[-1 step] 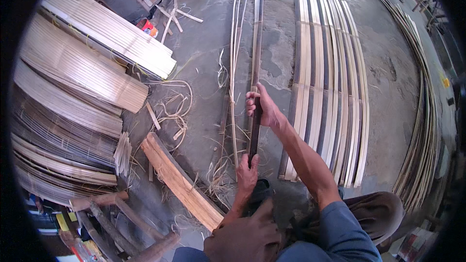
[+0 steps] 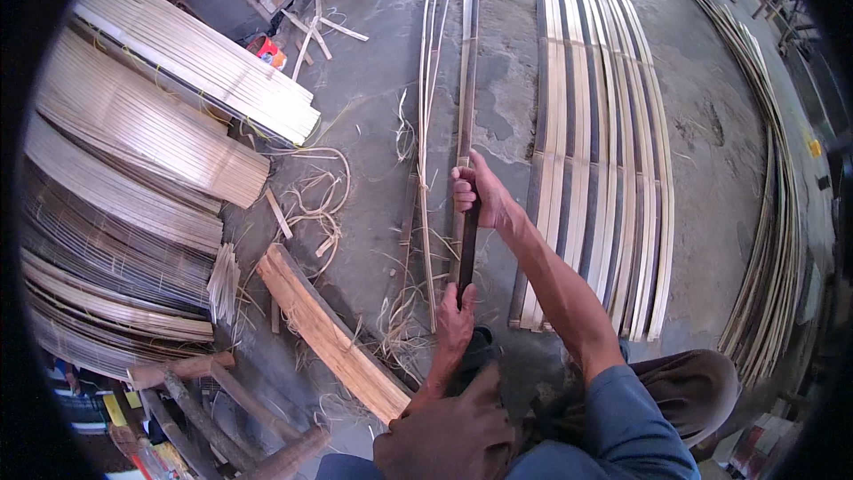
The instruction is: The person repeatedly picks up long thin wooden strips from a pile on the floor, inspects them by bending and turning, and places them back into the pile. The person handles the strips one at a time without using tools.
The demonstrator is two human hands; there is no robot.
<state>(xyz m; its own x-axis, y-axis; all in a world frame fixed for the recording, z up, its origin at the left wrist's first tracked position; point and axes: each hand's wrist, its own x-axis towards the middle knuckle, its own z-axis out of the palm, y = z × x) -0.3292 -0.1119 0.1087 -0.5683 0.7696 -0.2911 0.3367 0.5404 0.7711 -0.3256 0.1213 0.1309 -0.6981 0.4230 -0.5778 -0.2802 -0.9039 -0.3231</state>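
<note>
A long bamboo strip (image 2: 471, 62), pale on one side and dark on the other, runs from near my knees to the far edge of the view. Around it, partway along, the fingers of my right hand (image 2: 482, 193) are curled. My left hand (image 2: 454, 316) grips the near end, thumb pointing forward. Between the hands lies a dark flat length (image 2: 468, 249); whether it is the strip's own skin or a separate piece, I cannot tell. Just left of the hands, thin pale strips (image 2: 425, 124) lie lengthwise on the floor.
At right lies a row of long bamboo slats (image 2: 591, 142), with a bundle of thin strips (image 2: 769, 169) beyond. Stacked slat bundles (image 2: 151, 116) fill the left. A split log (image 2: 333, 338), tangled fibres (image 2: 329, 204) and a wooden frame (image 2: 222, 409) are nearer.
The fingers of my right hand have closed more tightly round the strip. My left hand stays about where it was.
</note>
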